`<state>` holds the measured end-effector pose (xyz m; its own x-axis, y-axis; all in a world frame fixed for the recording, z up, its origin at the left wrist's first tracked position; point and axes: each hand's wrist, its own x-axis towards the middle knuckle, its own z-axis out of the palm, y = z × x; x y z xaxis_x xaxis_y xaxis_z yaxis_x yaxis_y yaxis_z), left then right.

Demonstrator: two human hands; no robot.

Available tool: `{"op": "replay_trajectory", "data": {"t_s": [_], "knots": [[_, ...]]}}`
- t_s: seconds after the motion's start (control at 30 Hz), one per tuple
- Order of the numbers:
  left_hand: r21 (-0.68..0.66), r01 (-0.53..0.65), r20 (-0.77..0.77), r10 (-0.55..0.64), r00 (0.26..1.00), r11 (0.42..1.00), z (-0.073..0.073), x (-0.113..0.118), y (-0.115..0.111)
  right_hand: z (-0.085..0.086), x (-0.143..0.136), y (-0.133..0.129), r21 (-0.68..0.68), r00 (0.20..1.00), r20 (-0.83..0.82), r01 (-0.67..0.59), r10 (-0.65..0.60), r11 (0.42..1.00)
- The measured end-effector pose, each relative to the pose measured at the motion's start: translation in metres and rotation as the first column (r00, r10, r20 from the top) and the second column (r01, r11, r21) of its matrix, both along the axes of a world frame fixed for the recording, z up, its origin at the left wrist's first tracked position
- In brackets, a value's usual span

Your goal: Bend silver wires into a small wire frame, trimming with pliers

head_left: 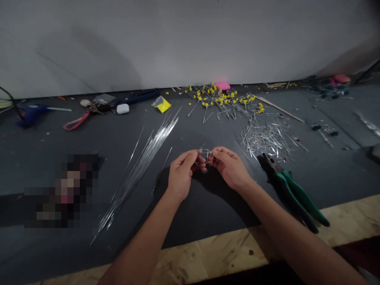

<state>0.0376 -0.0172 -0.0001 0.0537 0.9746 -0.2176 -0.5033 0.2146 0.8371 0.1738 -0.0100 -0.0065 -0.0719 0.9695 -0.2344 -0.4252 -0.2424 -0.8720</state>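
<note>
Between my two hands is a small bent piece of silvery wire (207, 151), held above the dark tabletop. My left hand (184, 170) pinches its left side between thumb and fingers. On the other side, my right hand (228, 166) grips it the same way. The wire's exact shape is partly hidden by my fingers. Left of my hands lies a long bundle of straight wires (139, 170), with one single wire (162, 170) apart from it. To the right, pliers with green handles (292, 192) rest near a heap of short wire pieces (264, 136).
At the back lie wire stems with yellow tips (219, 97), a pink lump (222, 85), a yellow packet (162, 104), a wooden stick (279, 109) and a white case (122, 109). Keys with a pink strap (77, 120) and a blue glue gun (32, 115) sit far left. A wooden edge (208, 255) runs along the front.
</note>
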Motion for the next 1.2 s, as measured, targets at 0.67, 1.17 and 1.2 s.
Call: {"op": "replay_trajectory", "data": {"t_s": [0.67,1.17,1.2], "knots": [[-0.023,0.109,-0.116,-0.111,0.987,0.994,0.001,-0.013,0.008,0.007,0.015,-0.001,0.122,0.9,0.424,-0.167,0.101,0.978],[0.026,0.137,-0.32,-0.122,0.94,0.99,-0.006,-0.008,0.008,0.002,0.019,0.0,0.185,0.648,0.758,-0.319,0.072,0.929],[0.028,0.138,-0.316,-0.122,0.941,0.99,-0.006,-0.008,0.008,0.003,0.018,-0.001,0.187,0.643,0.763,-0.32,0.067,0.929]]}}
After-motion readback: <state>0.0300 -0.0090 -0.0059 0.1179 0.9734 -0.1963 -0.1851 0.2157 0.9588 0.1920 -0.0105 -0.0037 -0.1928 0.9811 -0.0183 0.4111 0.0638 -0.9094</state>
